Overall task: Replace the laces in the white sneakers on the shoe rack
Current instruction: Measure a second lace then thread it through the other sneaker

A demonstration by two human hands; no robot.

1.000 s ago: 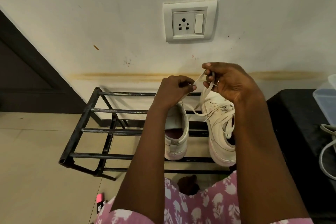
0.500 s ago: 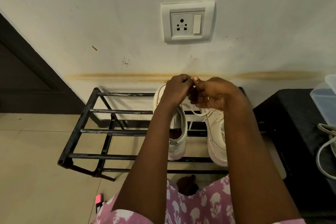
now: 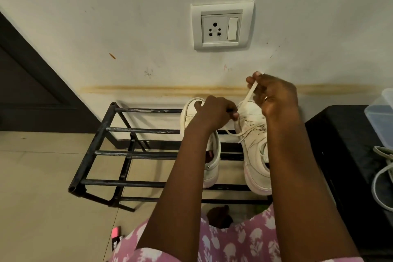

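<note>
- Pink floral garment [image 3: 244, 244]: lowest edge of view, nearest the camera.
- Black metal shoe rack [image 3: 100, 151]: on the tiled floor [image 3: 38, 187], against the wall.
- White sneakers: two, side by side on the rack's top bars, toes to the wall.
  - Left sneaker [image 3: 213, 155]: partly behind the left forearm.
  - Right sneaker [image 3: 254, 155]: partly laced.
- Left hand [image 3: 214, 112]: fingers curled, pinching the lace [image 3: 251, 92] low, at the right sneaker's toe end.
- Right hand [image 3: 274, 95]: thumb and fingers pinching the same lace higher, strand taut above the shoe.
- Black stand [image 3: 344, 155]: right of the rack, bearing a clear plastic box [image 3: 380, 119] and a white cable [image 3: 382, 176].
- Wall socket [image 3: 222, 25]: farthest, above the shoes.
</note>
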